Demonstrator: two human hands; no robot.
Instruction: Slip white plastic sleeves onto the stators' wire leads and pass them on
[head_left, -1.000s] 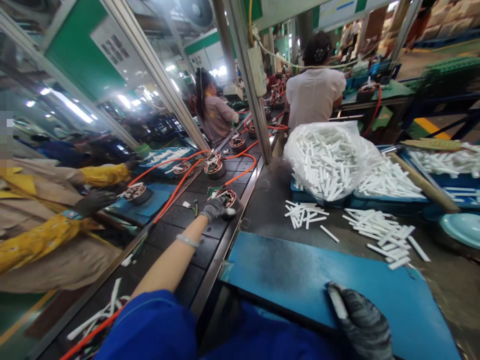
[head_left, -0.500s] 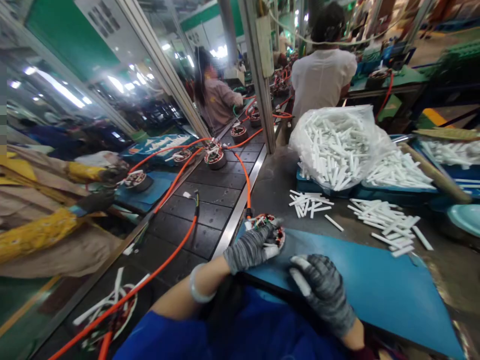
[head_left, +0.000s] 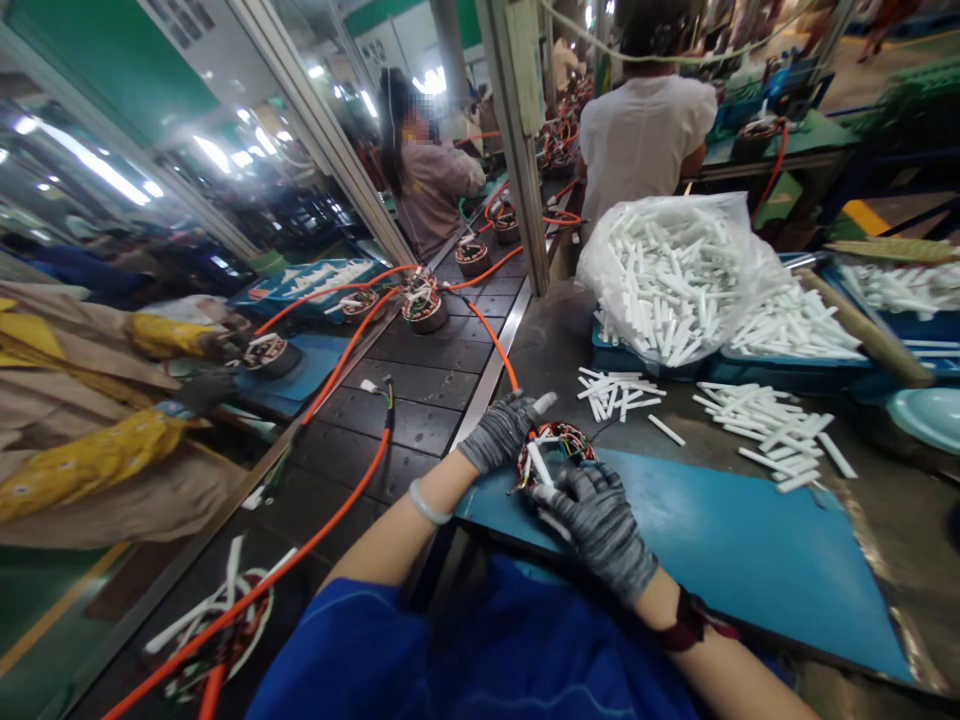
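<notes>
A round motor stator [head_left: 574, 440] with copper windings and coloured wires sits tilted at the left end of the blue mat [head_left: 720, 540]. My left hand [head_left: 501, 432], in a grey knit glove, is closed round the end of an orange cable [head_left: 491, 342] at the stator's far left side, its pale fingertips pointing right. My right hand [head_left: 604, 520], gloved alike, grips the near rim of the stator, thumb low and fingers above. A short white sleeve [head_left: 538, 464] stands among the wires by its fingertips. The fingers partly hide the stator's near side.
Loose white sleeves [head_left: 772, 430] lie beyond the mat, before a full plastic bag [head_left: 667, 275] and blue bins. On my left runs a dark slatted conveyor [head_left: 420, 400] with cables and more stators [head_left: 425, 303]. A metal post [head_left: 517, 150] rises ahead; co-workers sit across and beyond.
My right hand has moved left from the mat onto the stator. My left hand has shifted off the stator's top up to the cable. The stator now shows more of its windings.
</notes>
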